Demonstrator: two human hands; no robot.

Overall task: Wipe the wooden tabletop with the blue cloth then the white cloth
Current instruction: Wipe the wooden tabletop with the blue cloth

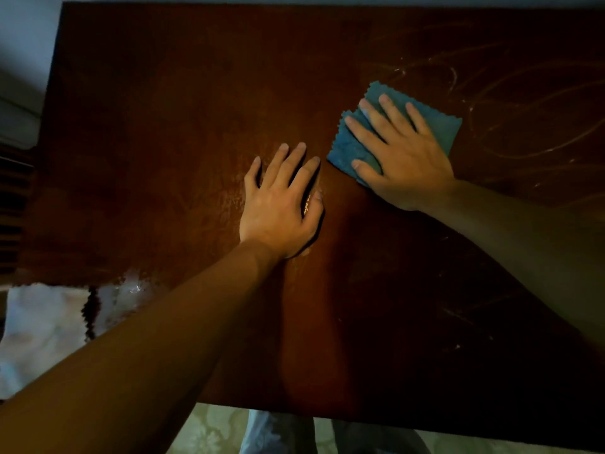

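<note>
The dark wooden tabletop (163,126) fills most of the view. A folded blue cloth (347,149) with zigzag edges lies right of centre. My right hand (397,158) presses flat on it with fingers spread and straight. My left hand (281,201) rests palm-down on the bare wood just left of the cloth, fingers straight, holding nothing. A white cloth (42,326) lies at the near left corner of the table, partly behind my left forearm.
Pale smear and swirl marks (510,103) cover the right part of the tabletop. The near table edge (393,421) runs across the bottom, with pale patterned floor (209,434) and my legs below it. A wall lies beyond the far edge.
</note>
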